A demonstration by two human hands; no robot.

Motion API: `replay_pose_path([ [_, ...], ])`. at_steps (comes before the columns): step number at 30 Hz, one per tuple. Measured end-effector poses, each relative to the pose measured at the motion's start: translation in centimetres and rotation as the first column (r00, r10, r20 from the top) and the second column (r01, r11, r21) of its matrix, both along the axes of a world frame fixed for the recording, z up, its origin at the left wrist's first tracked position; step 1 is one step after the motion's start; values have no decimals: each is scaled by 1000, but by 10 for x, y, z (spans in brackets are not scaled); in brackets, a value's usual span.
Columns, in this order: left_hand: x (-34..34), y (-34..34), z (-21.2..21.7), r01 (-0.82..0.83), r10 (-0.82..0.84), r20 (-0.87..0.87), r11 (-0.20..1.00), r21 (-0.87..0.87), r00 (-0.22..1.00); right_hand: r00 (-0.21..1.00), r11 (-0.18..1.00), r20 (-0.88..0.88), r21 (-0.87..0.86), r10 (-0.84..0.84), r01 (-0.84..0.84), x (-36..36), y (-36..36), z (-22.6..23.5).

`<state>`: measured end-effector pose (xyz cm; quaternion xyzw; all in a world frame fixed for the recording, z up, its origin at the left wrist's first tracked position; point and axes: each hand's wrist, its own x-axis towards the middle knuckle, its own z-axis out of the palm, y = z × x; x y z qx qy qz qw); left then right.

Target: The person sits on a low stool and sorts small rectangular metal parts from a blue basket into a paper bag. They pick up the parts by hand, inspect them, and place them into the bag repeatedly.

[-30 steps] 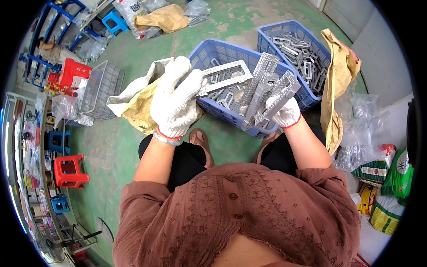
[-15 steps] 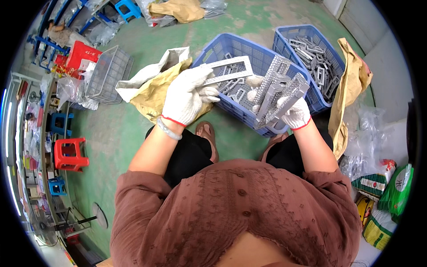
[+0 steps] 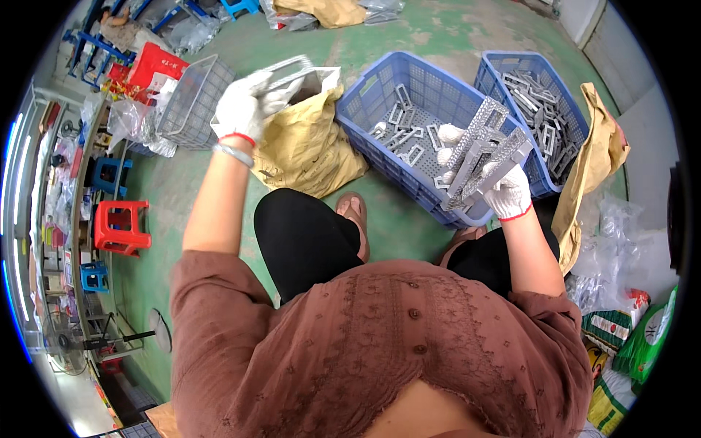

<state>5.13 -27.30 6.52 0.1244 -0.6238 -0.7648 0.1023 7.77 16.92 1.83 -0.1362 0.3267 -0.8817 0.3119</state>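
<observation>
My left hand (image 3: 241, 108), in a white knit glove with a red cuff, is closed on a grey rectangular metal frame (image 3: 292, 67). Both are slightly blurred and sit over the mouth of a yellow woven sack (image 3: 303, 142) with a white lining. My gloved right hand (image 3: 509, 193) grips a bundle of several grey rectangular frames (image 3: 478, 150), its fingertips showing on the bundle's left side. This bundle is above the near right end of a blue plastic crate (image 3: 394, 171). More grey frames (image 3: 410, 155) lie scattered on the crate's perforated bottom.
A second blue crate (image 3: 493, 62) full of grey frames stands at the right, with a brown sack (image 3: 584, 175) beside it. Left lie a wire-look grey basket (image 3: 197, 98) and a red stool (image 3: 123, 228). Plastic bags (image 3: 610, 252) and green packages (image 3: 646, 336) sit far right.
My left hand has swung left with one frame, from above the near crate to over the sack mouth. My right hand still holds its bundle. The view has shifted slightly.
</observation>
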Motion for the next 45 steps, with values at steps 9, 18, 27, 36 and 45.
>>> replay_pose_path([
  [9, 0, 9, 32, 114, 230, 72, -175, -978, 970, 995, 998, -78, -12, 54, -55, -15, 1, -17],
  [18, 68, 241, 50, 406, -542, 81, 513, -756, 836, 978, 982, 95, 56, -186, 181, 8, -12, 14],
  [27, 71, 253, 3, -61, -390, -164, 263, -963, 906, 976, 974, 77, -85, -205, 212, -9, -3, -11],
  [36, 57, 270, -7, -12, -373, -177, 406, -914, 911, 959, 953, 97, -121, -267, 278, -10, -9, -21],
  [45, 60, 263, 0, 216, -358, -109, 751, -625, 927, 973, 968, 112, -127, -203, 217, -6, -8, -9],
])
